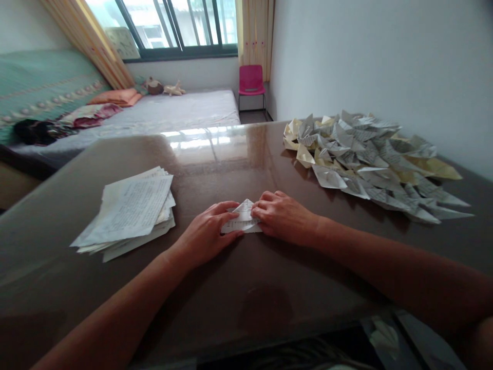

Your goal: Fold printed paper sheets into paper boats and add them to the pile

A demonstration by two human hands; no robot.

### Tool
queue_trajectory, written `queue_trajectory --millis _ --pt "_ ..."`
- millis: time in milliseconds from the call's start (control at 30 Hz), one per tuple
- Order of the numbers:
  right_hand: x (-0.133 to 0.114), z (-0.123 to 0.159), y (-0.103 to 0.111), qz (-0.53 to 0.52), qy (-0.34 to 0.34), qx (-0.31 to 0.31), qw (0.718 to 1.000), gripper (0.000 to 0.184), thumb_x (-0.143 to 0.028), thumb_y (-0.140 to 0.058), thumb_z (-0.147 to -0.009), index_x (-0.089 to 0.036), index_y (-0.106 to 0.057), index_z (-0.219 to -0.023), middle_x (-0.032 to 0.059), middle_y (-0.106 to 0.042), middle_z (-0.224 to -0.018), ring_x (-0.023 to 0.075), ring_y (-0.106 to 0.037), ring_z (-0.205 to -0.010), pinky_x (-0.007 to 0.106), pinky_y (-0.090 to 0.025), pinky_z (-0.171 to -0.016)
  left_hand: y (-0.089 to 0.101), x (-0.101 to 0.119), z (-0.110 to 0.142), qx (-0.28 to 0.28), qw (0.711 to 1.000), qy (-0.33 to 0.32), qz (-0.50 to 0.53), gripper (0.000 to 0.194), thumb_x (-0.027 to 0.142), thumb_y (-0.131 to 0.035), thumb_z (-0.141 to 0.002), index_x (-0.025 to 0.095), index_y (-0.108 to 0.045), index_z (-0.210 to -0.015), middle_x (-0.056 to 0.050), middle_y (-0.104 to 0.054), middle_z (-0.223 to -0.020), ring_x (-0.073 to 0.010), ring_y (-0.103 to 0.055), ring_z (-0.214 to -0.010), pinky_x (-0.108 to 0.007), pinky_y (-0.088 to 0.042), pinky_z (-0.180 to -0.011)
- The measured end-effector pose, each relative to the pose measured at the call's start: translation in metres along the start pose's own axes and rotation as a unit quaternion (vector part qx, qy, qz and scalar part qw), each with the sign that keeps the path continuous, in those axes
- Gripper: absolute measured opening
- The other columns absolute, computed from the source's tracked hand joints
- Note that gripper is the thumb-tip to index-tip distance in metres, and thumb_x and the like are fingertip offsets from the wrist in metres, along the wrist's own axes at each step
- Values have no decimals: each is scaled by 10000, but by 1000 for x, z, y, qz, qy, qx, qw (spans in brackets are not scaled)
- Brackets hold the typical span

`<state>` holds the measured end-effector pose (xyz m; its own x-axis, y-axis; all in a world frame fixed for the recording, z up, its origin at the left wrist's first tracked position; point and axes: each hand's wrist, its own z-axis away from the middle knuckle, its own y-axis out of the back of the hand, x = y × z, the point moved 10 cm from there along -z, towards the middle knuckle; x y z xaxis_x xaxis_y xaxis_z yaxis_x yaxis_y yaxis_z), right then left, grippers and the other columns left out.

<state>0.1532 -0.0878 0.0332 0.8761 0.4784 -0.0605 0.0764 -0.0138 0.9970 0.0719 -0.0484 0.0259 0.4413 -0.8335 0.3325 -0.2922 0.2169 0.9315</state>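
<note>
A small sheet of printed paper (245, 217), folded to a peak at the top with a flat strip along the bottom, lies on the brown table between my hands. My left hand (210, 226) grips its left side, fingers on top and thumb at the lower edge. On the right side, my right hand (283, 216) has its curled fingers pressed onto the paper, hiding that corner. To the left is a loose stack of printed sheets (133, 208). Many folded paper boats (358, 154), white and yellowish, are heaped at the right.
The glossy brown table (215, 169) reflects the window (181, 25). Beyond its far edge stand a bed (192, 105) and a pink chair (251, 79). A white wall (365, 56) runs along the right side, behind the heap. Something pale (385, 336) shows below the table's near edge.
</note>
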Motion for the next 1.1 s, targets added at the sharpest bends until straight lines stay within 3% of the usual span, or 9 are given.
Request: queue_trajectory --millis 100,233,400,533,800,967,1100 --pt "1 -1 -3 5 3 -9 1000 188 -244 -494 -921 -161 -663 -924 93 -669 -1001 210 -545 -932 330 -393 -809 4 9 0 12 998 -30 -50 377 490 -610 -817 228 -681 -1078 -55 -601 -1258 -280 -494 -1160 -441 -464 -967" --pt "7 -2 -2 -41 0 1 999 198 -235 -493 -921 -163 -668 -863 73 -669 -930 170 -561 -859 275 -385 -765 -2 7 -1 -5 998 -39 -42 279 395 -516 -902 252 -666 -1088 -35 -638 -1157 -226 -523 -1064 -373 -480 -903" --pt "21 -2 -2 -125 -31 17 992 225 -248 -473 -934 -170 -679 -883 63 -656 -901 144 -578 -821 239 -376 -719 -6 -8 -4 -12 1000 -16 2 260 328 -444 -943 253 -683 -1012 -21 -654 -1024 -185 -547 -947 -321 -464 -847" --pt "42 -2 -12 -159 -103 -2 982 205 -305 -488 -929 -210 -671 -929 43 -676 -908 148 -601 -821 233 -368 -700 -8 -22 -7 -9 999 29 33 286 349 -420 -952 223 -674 -988 -29 -663 -961 -184 -568 -926 -313 -458 -829" --pt "53 -2 -19 -118 -152 -31 981 154 -339 -500 -911 -223 -600 -926 23 -702 -910 164 -624 -790 242 -329 -618 -8 -27 -10 8 997 71 -30 321 383 -373 -960 241 -619 -1109 -35 -639 -989 -195 -601 -927 -325 -473 -816" --pt "49 -3 -17 -82 -146 -32 985 154 -353 -490 -911 -223 -569 -937 26 -699 -898 173 -626 -765 258 -312 -602 -3 -18 -8 43 990 42 -129 305 334 -386 -963 244 -602 -1159 -49 -599 -920 -194 -566 -879 -319 -494 -776" --pt "49 -3 -17 -69 -145 -38 986 164 -363 -471 -914 -225 -558 -929 30 -698 -890 179 -628 -757 263 -291 -581 0 18 -1 68 981 -65 -168 332 182 -402 -944 195 -557 -1237 -98 -585 -1085 -228 -498 -1014 -354 -497 -850"
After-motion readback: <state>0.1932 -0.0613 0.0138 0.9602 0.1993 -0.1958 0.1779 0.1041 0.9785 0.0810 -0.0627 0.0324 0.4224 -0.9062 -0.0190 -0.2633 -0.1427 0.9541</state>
